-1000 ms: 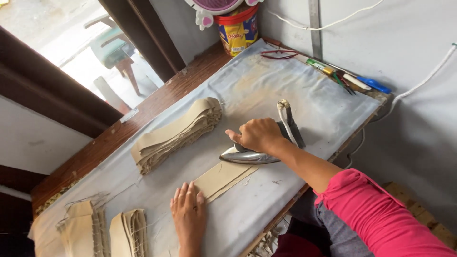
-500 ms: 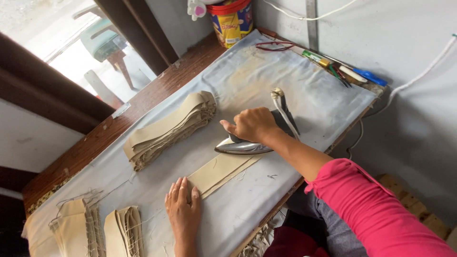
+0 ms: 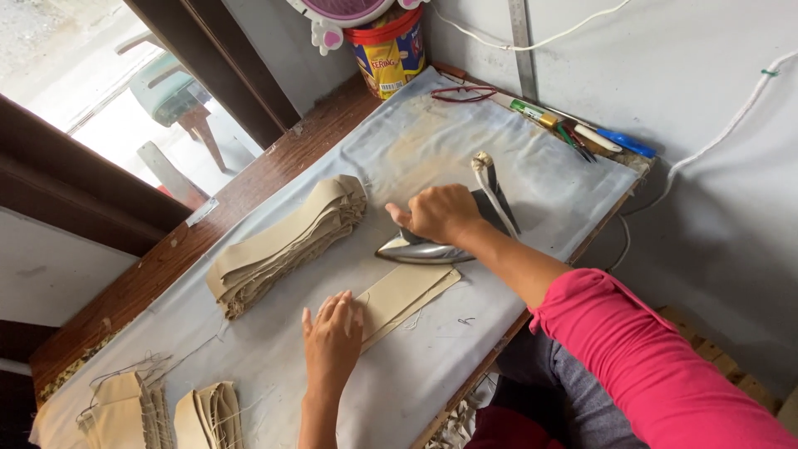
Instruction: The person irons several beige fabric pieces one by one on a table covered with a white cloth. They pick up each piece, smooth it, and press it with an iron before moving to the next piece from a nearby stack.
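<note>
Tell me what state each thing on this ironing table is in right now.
Iron: flat on the grey cloth, gripped by the right hand.
Tan fabric strip: lying flat, its end pinned under the left hand.
Large stack of strips: folded and piled, untouched.
Small bundles: folded, loose threads showing.
Bucket: upright at the table's far edge.

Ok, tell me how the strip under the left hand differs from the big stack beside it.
The strip is a thin flat layer or two; the stack is many strips piled thick. The left hand presses the strip's end, and the iron, gripped by the right hand, sits at its other end; the stack lies untouched. The strip lies smooth; the stack's layers fan out unevenly. Both are tan fabric, angled alike on the grey cloth.
</note>
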